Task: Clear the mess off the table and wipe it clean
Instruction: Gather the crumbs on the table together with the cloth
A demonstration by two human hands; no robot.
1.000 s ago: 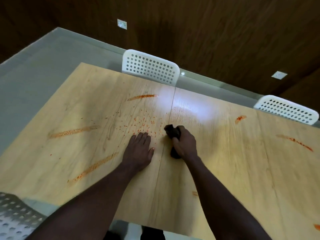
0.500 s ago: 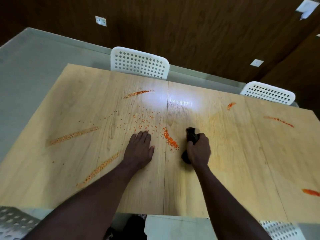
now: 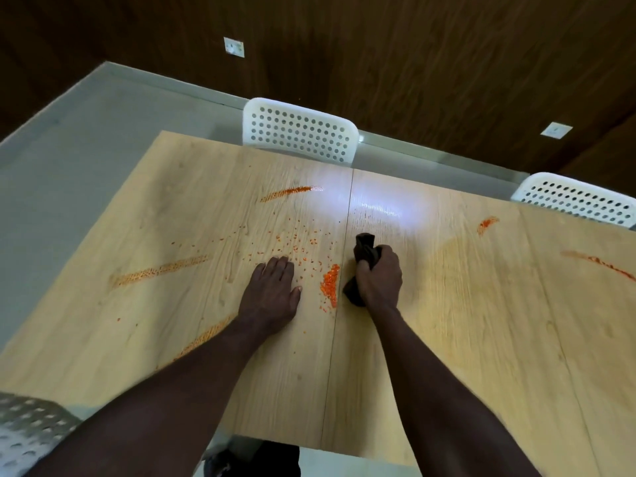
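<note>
Desk: wood, orange-smeared. Right hand: fingers curled round dark cloth, pressed to desk beside crumb pile, likely for gathering. Left hand: fingers flat, spread on desk, apparently bracing. Streaks not yet wiped.

The right hand gripped a dark cloth beside orange crumbs; the left hand lay flat on the desk.

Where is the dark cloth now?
In the head view, the dark cloth is bunched in the right hand, right of the table seam, beside the orange crumb pile.
</note>
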